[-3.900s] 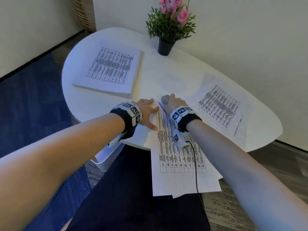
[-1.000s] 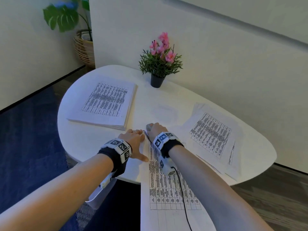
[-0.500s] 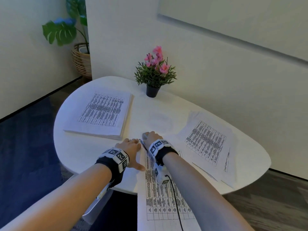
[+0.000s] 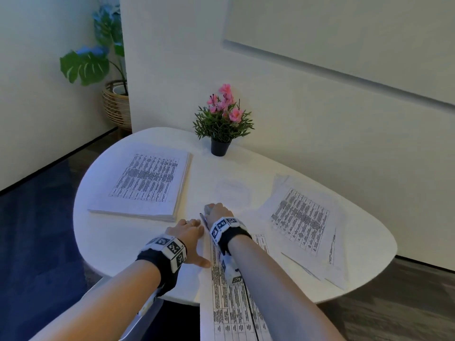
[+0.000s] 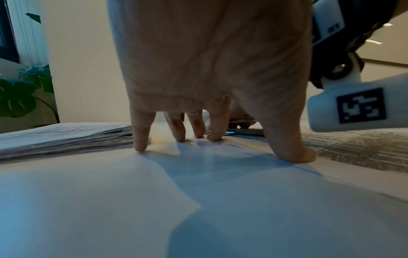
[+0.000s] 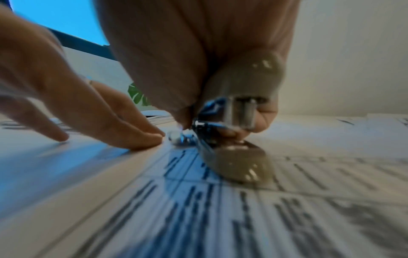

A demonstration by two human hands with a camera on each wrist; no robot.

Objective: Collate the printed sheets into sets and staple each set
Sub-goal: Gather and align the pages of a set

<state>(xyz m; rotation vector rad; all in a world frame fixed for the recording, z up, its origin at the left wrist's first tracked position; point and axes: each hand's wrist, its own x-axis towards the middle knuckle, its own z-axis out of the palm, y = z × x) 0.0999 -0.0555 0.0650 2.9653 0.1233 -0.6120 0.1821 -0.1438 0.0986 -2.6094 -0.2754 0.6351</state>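
The left hand (image 4: 189, 236) presses flat, fingers straight, on the printed set (image 4: 229, 303) while the right hand (image 4: 218, 211) just beside it clenches a beige stapler (image 6: 240, 160) on the set's far corner, atop a white table (image 4: 110, 242) against a pale wall.

bare forearms, black wristband (image 4: 157, 263) on each wrist, white blocks with black square-code markers (image 4: 222, 226), thin ring (image 4: 187, 222) on a left finger, white wrist camera housing (image 5: 346, 109)

Rounded white table (image 4: 118, 242) with 3 lots of printed sheets (image 4: 145, 183), a potted flower (image 4: 221, 124) and a stapler (image 6: 234, 157).
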